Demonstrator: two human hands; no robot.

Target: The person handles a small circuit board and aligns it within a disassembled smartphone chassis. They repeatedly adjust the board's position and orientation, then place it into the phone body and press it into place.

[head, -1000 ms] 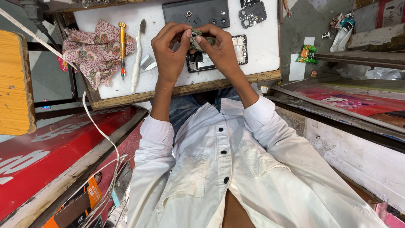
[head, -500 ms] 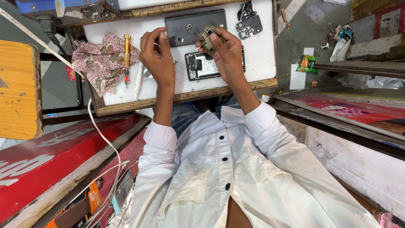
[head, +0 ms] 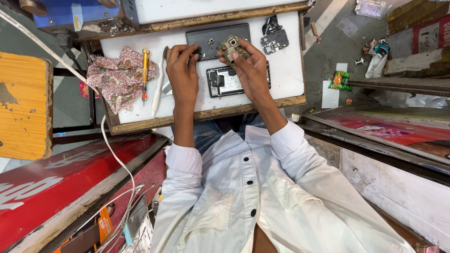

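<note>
Above a white desk (head: 140, 110), the right hand (head: 253, 70) pinches a small circuit board (head: 233, 48) by its edges; the left hand (head: 183, 70) hovers beside it, fingers curled around nothing. The board looks light, stiff and fragile, best held at its rim.

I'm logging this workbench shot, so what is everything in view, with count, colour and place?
circuit board: one, greenish, held up in the right hand
grey back cover: one, far side of the tray
opened phone: one, dark, flat under the hands
small black board: one, tray's far right corner
screwdriver: one, orange handle, on the cloth's edge
floral cloth: one, pink, tray's left
white tool: one, beside the screwdriver
white tray: one, wooden rim
green packet: one, on the floor to the right
left hand: fingertips at the grey cover
right hand: grips the board
</note>
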